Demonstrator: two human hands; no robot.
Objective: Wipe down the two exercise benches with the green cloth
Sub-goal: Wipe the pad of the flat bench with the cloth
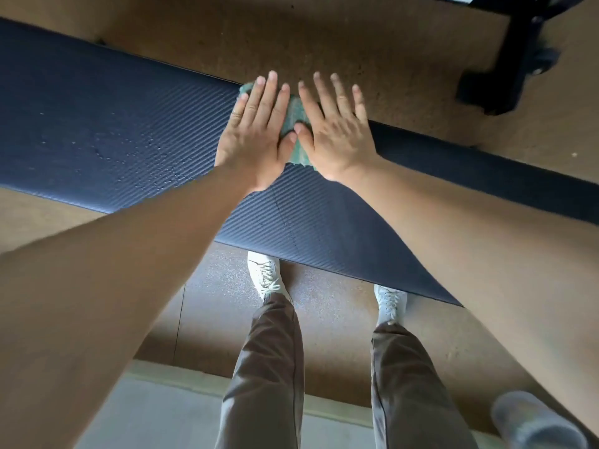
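Left hand (256, 137) and right hand (337, 137) press flat on green cloth (293, 116) atop bench (113, 124).

Both our hands flat, side by side, arms stretched forward

Our left hand (256, 137) lies palm down with fingers straight and slightly spread, thumb tucked inward; our right hand (337, 137) lies palm down just beside it, fingers fanned wider, its thumb touching the left thumb. Neither hand is curled around anything. Both bare forearms reach out long from the lower corners and converge toward the wrists, which are nearly straight. Our legs stand below, feet apart
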